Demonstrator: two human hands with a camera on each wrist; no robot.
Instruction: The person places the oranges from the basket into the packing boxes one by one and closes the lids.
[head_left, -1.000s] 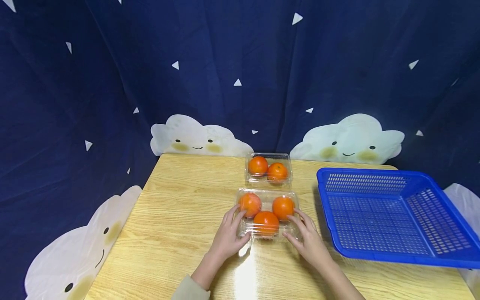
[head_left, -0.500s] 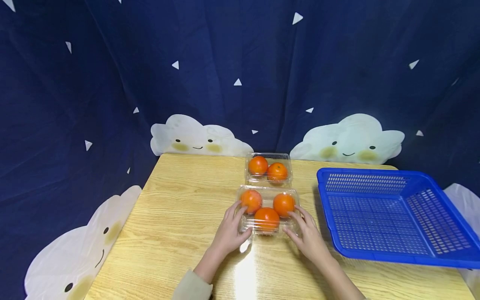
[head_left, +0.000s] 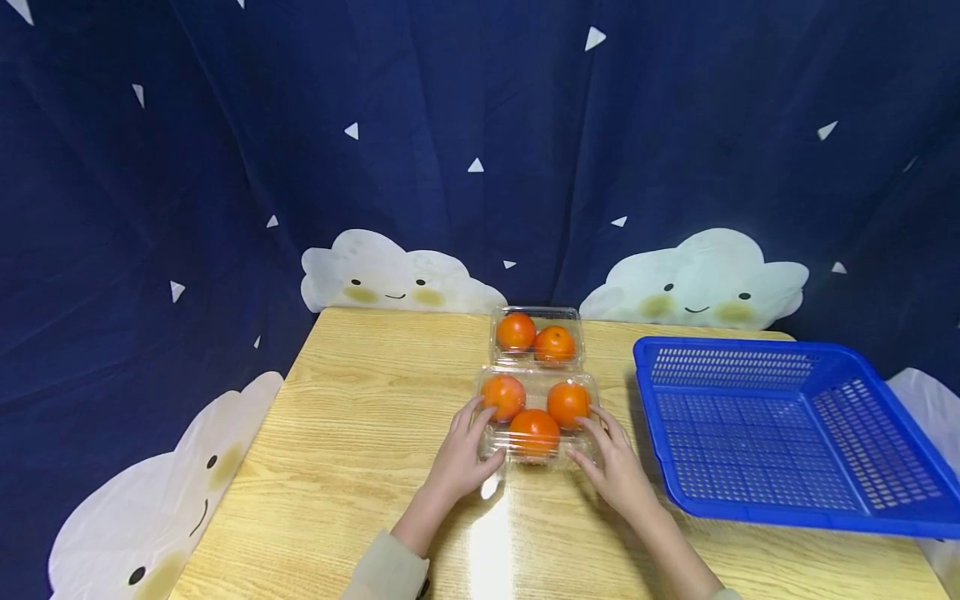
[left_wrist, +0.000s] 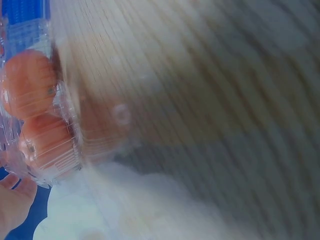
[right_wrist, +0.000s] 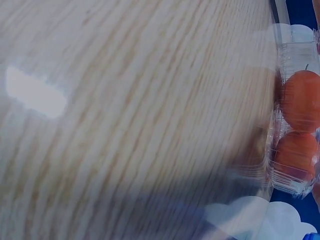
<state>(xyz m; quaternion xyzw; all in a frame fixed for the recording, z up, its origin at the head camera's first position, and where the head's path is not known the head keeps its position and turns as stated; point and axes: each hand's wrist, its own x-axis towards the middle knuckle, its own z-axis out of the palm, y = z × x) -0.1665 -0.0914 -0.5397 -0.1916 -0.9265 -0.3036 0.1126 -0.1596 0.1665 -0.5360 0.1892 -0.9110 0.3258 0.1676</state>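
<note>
A clear plastic clamshell box [head_left: 535, 382] with three round orange fruits [head_left: 535, 432] inside lies on the table. My left hand [head_left: 461, 461] grips its left end, fingers on the side and thumb at the near edge. On the opposite end my right hand [head_left: 619, 473] holds it the same way. Directly behind stands a second clear box [head_left: 558, 317] with two similar fruits [head_left: 517, 332]; the boxes' edges meet in the head view. Fruits in plastic [left_wrist: 46, 142] show at the left of the left wrist view, and others [right_wrist: 301, 100] at the right of the right wrist view.
A blue perforated plastic basket [head_left: 757, 442] stands to the right of the boxes. The wooden table [head_left: 360, 417] ends at a dark blue curtain [head_left: 420, 125] with white clouds and triangles. Light glares on the tabletop before the near box.
Both hands have slid the near box a short way forward, up to the far box. The far box and the basket have stayed in place.
</note>
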